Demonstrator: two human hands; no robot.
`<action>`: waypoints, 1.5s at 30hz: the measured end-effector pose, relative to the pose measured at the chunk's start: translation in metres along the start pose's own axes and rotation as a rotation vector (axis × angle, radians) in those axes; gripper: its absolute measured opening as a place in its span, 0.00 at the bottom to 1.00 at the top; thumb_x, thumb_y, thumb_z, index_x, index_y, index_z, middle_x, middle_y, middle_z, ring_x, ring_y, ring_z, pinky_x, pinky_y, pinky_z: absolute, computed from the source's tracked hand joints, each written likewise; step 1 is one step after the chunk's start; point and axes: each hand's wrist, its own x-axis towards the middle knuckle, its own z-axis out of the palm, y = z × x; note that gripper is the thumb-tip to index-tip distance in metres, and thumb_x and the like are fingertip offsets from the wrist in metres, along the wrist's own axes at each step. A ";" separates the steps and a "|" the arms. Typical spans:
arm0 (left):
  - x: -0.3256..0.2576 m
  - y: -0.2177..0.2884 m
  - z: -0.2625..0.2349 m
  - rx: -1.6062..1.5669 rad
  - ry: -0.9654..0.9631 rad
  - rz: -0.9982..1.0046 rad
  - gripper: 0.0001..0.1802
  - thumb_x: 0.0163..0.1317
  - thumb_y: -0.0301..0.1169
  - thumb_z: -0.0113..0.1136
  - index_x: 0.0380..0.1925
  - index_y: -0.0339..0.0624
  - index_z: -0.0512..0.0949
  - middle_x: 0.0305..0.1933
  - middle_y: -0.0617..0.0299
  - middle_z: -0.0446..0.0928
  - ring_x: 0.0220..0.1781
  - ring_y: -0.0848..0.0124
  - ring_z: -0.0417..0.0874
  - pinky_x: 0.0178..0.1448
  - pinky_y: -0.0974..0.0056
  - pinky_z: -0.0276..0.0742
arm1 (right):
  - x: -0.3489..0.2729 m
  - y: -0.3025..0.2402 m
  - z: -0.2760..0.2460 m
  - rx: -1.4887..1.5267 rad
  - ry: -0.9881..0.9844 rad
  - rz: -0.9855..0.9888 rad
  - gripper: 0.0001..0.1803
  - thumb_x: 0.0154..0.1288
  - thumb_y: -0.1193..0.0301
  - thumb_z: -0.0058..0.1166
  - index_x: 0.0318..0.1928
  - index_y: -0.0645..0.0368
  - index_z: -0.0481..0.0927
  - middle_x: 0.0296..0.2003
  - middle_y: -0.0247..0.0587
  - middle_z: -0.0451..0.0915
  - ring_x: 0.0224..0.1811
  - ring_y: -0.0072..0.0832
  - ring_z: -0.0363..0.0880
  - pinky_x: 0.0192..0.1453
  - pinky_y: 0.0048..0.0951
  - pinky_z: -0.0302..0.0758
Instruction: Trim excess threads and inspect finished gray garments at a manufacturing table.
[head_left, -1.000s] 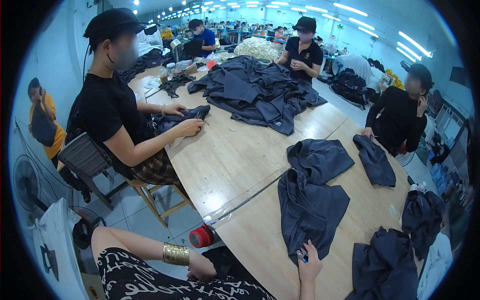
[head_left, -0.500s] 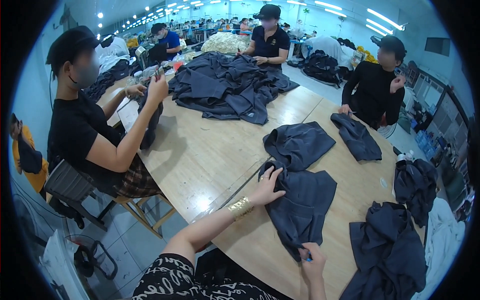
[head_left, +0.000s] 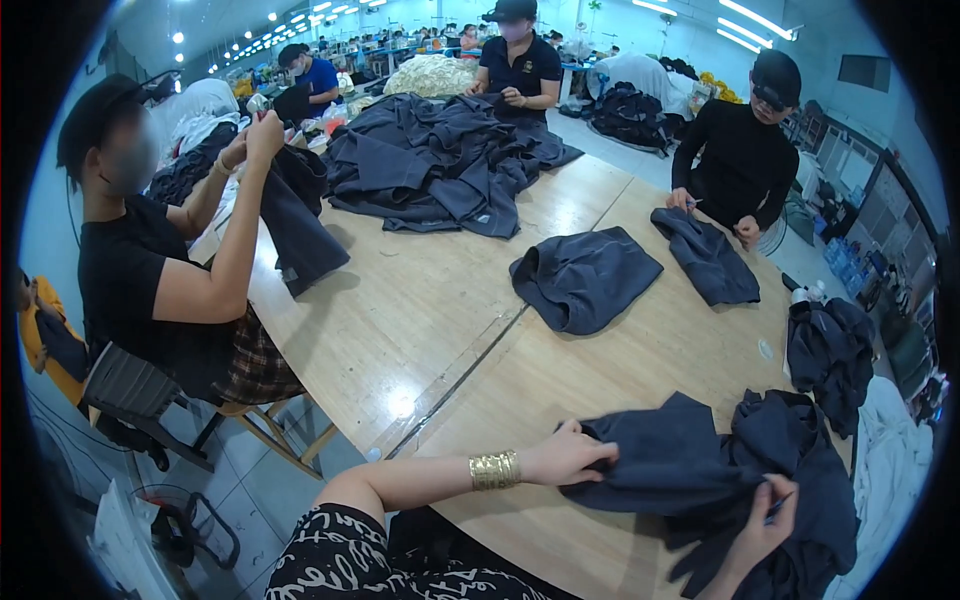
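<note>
A dark navy garment [head_left: 660, 450], looking like a pair of shorts, is stretched sideways between my hands over the near right part of the table. My left hand [head_left: 572, 456], with a gold bracelet at the wrist, pinches its left end. At the other end my right hand [head_left: 765, 520] has its fingers closed on the cloth. A small dark thing shows by those right fingers, too unclear to name. The held garment overlaps a heap of similar dark garments [head_left: 825, 490] at the right edge. Farther up the table lies another dark garment [head_left: 595, 285].
The wooden table [head_left: 420, 340] has a dark seam across it. A large pile of dark garments [head_left: 430, 165] lies at its far side. One co-worker [head_left: 150, 260] lifts a garment at the left; another [head_left: 740, 160] handles a folded one [head_left: 708, 260] at the far right.
My hands have moved the garment from mid-table to the right, onto the heap's edge. The co-worker at the left has raised a garment; the one at far right now has both hands near theirs.
</note>
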 end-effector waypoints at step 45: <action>-0.003 0.044 0.038 -0.199 -0.095 -0.090 0.14 0.50 0.29 0.65 0.38 0.44 0.76 0.42 0.61 0.72 0.45 0.62 0.72 0.48 0.62 0.67 | -0.033 0.151 0.048 -0.112 -0.070 0.623 0.10 0.57 0.70 0.58 0.35 0.65 0.77 0.35 0.39 0.77 0.37 0.28 0.76 0.42 0.25 0.70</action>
